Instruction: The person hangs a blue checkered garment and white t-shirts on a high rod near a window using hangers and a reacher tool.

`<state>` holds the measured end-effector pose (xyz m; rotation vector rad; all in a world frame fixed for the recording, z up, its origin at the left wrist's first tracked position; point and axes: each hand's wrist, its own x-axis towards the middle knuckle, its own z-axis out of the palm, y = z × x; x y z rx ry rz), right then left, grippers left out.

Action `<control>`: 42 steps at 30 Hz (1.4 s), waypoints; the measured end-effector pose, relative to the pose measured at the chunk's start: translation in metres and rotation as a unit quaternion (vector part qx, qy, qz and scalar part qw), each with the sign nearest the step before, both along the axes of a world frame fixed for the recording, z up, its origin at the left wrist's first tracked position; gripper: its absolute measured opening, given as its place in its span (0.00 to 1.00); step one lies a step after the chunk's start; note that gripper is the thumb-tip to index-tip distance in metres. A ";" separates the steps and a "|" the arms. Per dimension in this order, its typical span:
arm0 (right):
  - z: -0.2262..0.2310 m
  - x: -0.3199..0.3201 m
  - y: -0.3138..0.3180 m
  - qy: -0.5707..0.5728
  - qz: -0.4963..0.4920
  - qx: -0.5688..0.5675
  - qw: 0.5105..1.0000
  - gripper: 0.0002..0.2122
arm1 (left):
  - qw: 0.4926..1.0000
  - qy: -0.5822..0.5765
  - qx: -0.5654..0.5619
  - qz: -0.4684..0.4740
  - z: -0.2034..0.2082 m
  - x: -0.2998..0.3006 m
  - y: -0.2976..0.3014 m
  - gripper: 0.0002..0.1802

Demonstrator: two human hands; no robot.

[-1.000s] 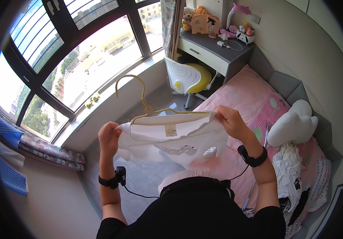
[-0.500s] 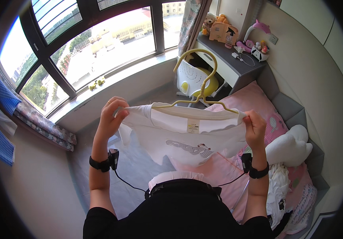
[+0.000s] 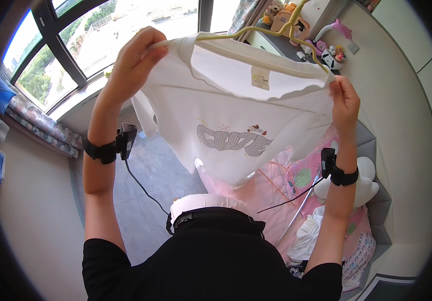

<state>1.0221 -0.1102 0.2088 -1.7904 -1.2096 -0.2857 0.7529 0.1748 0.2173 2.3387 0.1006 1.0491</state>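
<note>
A white T-shirt (image 3: 176,100) with grey printed lettering on its chest hangs spread out in front of me. Inside its neck opening sits a yellow clothes hanger (image 3: 236,34), its upper end cut off by the top of the view. My left hand (image 3: 138,57) pinches the shirt at the left shoulder, fingers closed. At the other shoulder, by the hanger's right end, my right hand (image 3: 345,103) grips the fabric. The shirt's lower hem falls loose above the bed.
Below lies a bed with a pink sheet (image 3: 271,220), a silver pole (image 3: 296,214) and white crumpled clothes (image 3: 308,233). A white plush pillow (image 3: 366,185) leans at the padded headboard (image 3: 379,218). Windows line the far left; a desk lamp (image 3: 337,29) stands far right.
Both hands have risen and moved apart, lifting the T-shirt and hanger higher and nearer. The shirt front now hangs more open, and the hanger's hook has passed out of view at the top.
</note>
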 end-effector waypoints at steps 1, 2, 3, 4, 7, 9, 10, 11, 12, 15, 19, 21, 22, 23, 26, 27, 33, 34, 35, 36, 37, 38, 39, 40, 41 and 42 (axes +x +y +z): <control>0.011 -0.005 0.004 -0.032 0.004 0.057 0.998 0.07 | 1.000 -0.009 -0.009 0.005 0.010 -0.008 -0.001 0.04; 0.014 -0.009 0.010 -0.063 0.009 0.116 0.991 0.07 | 0.999 -0.032 0.024 0.014 0.015 -0.018 -0.002 0.04; 0.012 -0.015 0.011 -0.062 0.007 0.118 0.991 0.07 | 0.996 -0.058 0.060 0.021 0.017 -0.028 -0.004 0.04; 0.007 -0.023 0.006 -0.067 0.015 0.105 0.992 0.07 | 0.997 -0.057 0.039 0.017 0.008 -0.034 -0.007 0.05; -0.024 -0.045 0.002 0.019 0.077 0.005 0.997 0.05 | 0.997 0.046 -0.029 0.049 -0.037 -0.059 -0.015 0.08; -0.043 -0.061 0.017 -0.006 0.088 0.014 0.996 0.04 | 0.987 0.139 -0.001 0.079 -0.050 -0.079 -0.029 0.09; -0.044 -0.068 0.024 -0.034 0.098 0.029 0.994 0.03 | 0.985 0.154 -0.014 0.078 -0.050 -0.086 -0.037 0.09; -0.042 -0.076 0.031 -0.063 0.107 0.044 0.991 0.03 | 0.982 0.169 -0.026 0.078 -0.049 -0.091 -0.044 0.10; -0.036 -0.084 0.038 -0.104 0.119 0.072 0.985 0.03 | 0.988 0.137 0.021 0.075 -0.042 -0.091 -0.053 0.07; -0.030 -0.093 0.049 -0.099 0.116 0.091 0.984 0.06 | 0.984 0.136 -0.027 0.114 -0.036 -0.094 -0.061 0.04; -0.047 -0.084 0.045 -0.043 0.120 0.095 0.987 0.06 | 0.982 0.067 -0.014 0.175 -0.054 -0.093 -0.056 0.01; -0.061 -0.074 0.033 -0.050 0.095 0.143 0.984 0.06 | 0.979 0.038 -0.054 0.195 -0.070 -0.105 -0.045 0.02; -0.079 -0.063 0.021 -0.024 0.067 0.138 0.988 0.06 | 0.977 0.038 -0.095 0.188 -0.076 -0.108 -0.043 0.03; -0.102 -0.049 0.006 0.002 0.035 0.133 0.990 0.06 | 0.972 0.079 -0.066 0.212 -0.080 -0.116 -0.036 0.05; -0.216 -0.018 -0.043 0.222 -0.069 0.053 0.971 0.06 | 0.957 0.062 -0.003 0.282 -0.092 -0.131 -0.034 0.06; -0.265 -0.010 -0.066 0.262 -0.131 0.018 0.956 0.06 | 0.944 0.078 0.026 0.319 -0.089 -0.127 -0.041 0.07; -0.490 -0.062 -0.278 0.519 -0.450 -0.266 0.676 0.16 | 0.816 0.307 0.125 0.474 -0.070 -0.071 -0.135 0.12; -0.500 -0.086 -0.302 0.551 -0.489 -0.289 0.612 0.16 | 0.816 0.291 0.143 0.478 -0.069 -0.064 -0.145 0.13; -0.512 -0.107 -0.325 0.590 -0.537 -0.261 0.543 0.15 | 0.816 0.288 0.152 0.478 -0.068 -0.068 -0.147 0.13; -0.540 -0.128 -0.367 0.596 -0.560 -0.284 0.501 0.13 | 0.831 0.273 0.156 0.459 -0.073 -0.070 -0.139 0.13; -0.569 -0.164 -0.434 0.489 -0.520 -0.404 0.572 0.13 | 0.854 0.263 0.140 0.427 -0.089 -0.061 -0.122 0.13; -0.575 -0.164 -0.408 0.536 -0.524 -0.350 0.562 0.13 | 0.836 0.253 0.166 0.458 -0.085 -0.075 -0.124 0.13; -0.581 -0.172 -0.405 0.540 -0.658 -0.232 0.470 0.14 | 0.835 0.253 0.153 0.463 -0.084 -0.080 -0.122 0.13; -0.569 -0.172 -0.406 0.595 -0.621 -0.236 0.452 0.15 | 0.832 0.255 0.143 0.471 -0.082 -0.082 -0.123 0.12; -0.582 -0.171 -0.409 0.592 -0.624 -0.258 0.440 0.18 | 0.827 0.253 0.150 0.479 -0.083 -0.079 -0.125 0.12; -0.579 -0.167 -0.408 0.596 -0.615 -0.253 0.450 0.18 | 0.827 0.248 0.134 0.487 -0.081 -0.077 -0.126 0.12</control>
